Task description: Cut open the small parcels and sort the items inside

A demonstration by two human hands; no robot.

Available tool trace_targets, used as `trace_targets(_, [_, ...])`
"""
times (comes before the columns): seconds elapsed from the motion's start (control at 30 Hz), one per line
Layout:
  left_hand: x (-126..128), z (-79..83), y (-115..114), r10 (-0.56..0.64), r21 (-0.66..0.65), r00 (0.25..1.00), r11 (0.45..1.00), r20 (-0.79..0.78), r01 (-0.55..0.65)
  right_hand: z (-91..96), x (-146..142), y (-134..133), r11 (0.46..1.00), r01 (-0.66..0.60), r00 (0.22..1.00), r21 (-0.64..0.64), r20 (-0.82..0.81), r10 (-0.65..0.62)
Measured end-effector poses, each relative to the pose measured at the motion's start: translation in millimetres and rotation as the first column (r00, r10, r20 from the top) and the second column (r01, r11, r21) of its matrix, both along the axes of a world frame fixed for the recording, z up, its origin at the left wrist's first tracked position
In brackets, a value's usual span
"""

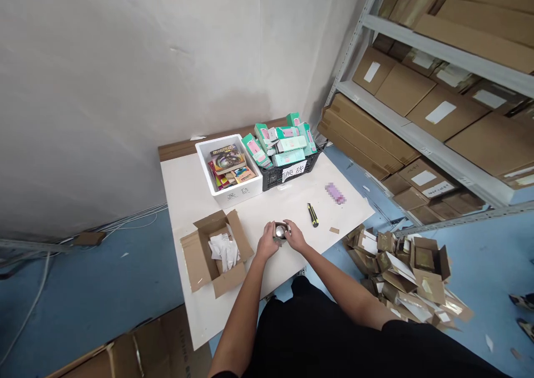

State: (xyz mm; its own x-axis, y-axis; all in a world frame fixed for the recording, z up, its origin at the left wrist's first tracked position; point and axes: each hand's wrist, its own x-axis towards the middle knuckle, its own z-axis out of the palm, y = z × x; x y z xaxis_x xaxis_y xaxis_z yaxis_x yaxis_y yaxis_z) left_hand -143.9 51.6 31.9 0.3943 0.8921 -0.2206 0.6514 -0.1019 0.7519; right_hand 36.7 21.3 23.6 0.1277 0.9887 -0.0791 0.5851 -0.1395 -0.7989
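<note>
Near the table's front edge, a small dark box-like item (281, 231) with a silvery round shape on its top sits between my hands; its exact kind is too small to make out. My left hand (267, 241) grips its left side. Fingers of my right hand (294, 236) are closed on the opposite side. An open cardboard box (202, 261) with crumpled white paper (224, 251) in it stands to the left. To the right lies a black and yellow box cutter (312, 215).
Behind are a white foam box (233, 199) of printed packs and a black crate (273, 178) of green cartons. A blurred purple item (335, 193) lies on the white table (267, 305). Discarded cartons (400, 278) cover the floor at right, below a loaded shelf (459, 180).
</note>
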Motion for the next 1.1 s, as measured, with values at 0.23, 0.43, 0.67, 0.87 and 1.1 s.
trace_targets(0.23, [2.9,2.2,3.1,-0.015,-0.085,0.998,0.996,-0.061,0.010,18.9,13.0,6.6,0.988,-0.052,0.989,-0.147,0.132,0.072])
trace_targets(0.43, [10.9,2.2,-1.6,0.064,-0.025,0.996,0.998,-0.064,-0.065,37.7,0.7,22.8,0.928,-0.010,0.939,-0.372,0.316,0.137])
trace_targets(0.67, [16.3,0.8,-9.3,0.145,-0.088,0.985,0.984,-0.098,-0.154,40.7,-3.8,28.6,0.917,-0.036,0.932,-0.397,0.318,0.174])
trace_targets(0.87, [32.9,-5.6,-13.5,0.273,-0.042,0.960,0.960,-0.057,-0.276,40.4,-3.7,41.9,0.912,-0.058,0.915,-0.406,0.343,0.211])
trace_targets(1.1, [61.1,0.8,-1.1,0.318,-0.063,0.942,0.944,-0.105,-0.325,36.6,19.7,56.2,0.938,-0.120,0.917,-0.327,0.326,0.230])
